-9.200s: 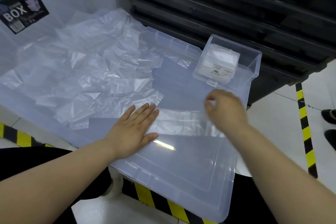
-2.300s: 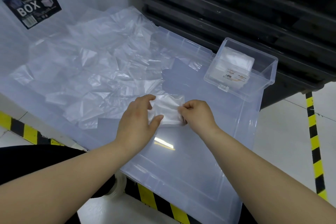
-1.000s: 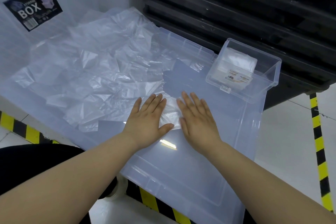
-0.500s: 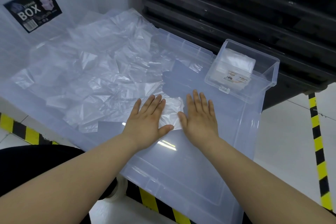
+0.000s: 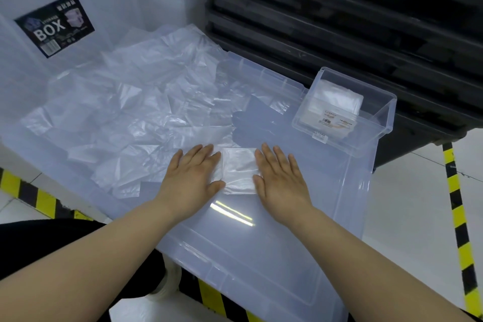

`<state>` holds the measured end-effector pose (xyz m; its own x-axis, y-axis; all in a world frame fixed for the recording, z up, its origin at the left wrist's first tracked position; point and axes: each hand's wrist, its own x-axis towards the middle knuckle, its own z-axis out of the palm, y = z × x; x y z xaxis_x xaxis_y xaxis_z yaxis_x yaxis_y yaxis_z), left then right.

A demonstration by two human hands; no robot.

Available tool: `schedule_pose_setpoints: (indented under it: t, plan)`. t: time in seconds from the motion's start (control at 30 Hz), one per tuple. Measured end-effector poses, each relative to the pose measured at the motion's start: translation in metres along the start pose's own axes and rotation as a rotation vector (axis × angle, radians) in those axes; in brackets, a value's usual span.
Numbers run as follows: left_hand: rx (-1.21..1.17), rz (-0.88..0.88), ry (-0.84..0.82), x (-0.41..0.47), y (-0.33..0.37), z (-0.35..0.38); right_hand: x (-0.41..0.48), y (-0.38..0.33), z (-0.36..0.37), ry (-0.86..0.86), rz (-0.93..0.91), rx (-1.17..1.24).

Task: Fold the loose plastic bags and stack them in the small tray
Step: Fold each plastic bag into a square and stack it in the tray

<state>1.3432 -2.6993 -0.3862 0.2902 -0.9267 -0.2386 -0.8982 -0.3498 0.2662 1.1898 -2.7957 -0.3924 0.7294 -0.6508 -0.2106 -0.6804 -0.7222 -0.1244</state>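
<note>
Clear folded bag (image 5: 240,170) lies on the lid (image 5: 261,248); left hand (image 5: 192,176) and right hand (image 5: 281,178) flank it, flat, fingers straight.

Clear bags (image 5: 136,112); yellow-black striped floor tape (image 5: 457,204)

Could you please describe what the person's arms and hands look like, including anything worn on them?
Both are bare: the left hand and right hand wear no gloves, rings or bracelets that I can see. The left forearm and right forearm show no sleeves, watch or markings up to the frame's edge. Only some black clothing shows beneath the left forearm.
</note>
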Motion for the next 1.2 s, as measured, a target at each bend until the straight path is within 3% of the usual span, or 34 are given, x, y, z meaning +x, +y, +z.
schedule_pose_setpoints:
  t: [0.23,0.4,0.57,0.83,0.93,1.03,1.1,1.2]
  plan:
    - [-0.184,0.022,0.266,0.001,0.017,-0.011,-0.007,-0.004,-0.003,-0.029,-0.009,0.01]
    - [-0.05,-0.014,0.061,0.017,0.039,-0.014,-0.019,-0.004,0.007,0.098,-0.001,-0.093]
    - [-0.028,-0.099,-0.041,0.028,0.043,-0.015,-0.025,0.002,0.015,0.217,-0.018,-0.093]
    - [-0.059,-0.188,-0.164,0.024,0.041,-0.026,-0.024,0.005,0.011,0.118,-0.016,-0.172]
    - [-0.073,-0.166,-0.129,0.023,0.039,-0.03,-0.026,0.003,0.001,0.072,-0.002,-0.057]
    - [-0.25,-0.123,-0.046,0.021,0.036,-0.036,-0.024,0.008,-0.005,0.046,-0.038,0.068]
    - [-0.487,-0.117,-0.017,0.019,0.036,-0.043,-0.023,0.011,-0.011,-0.008,0.041,0.298]
    - [-0.891,-0.14,0.017,0.015,0.038,-0.053,-0.02,0.012,-0.025,0.147,0.172,0.816]
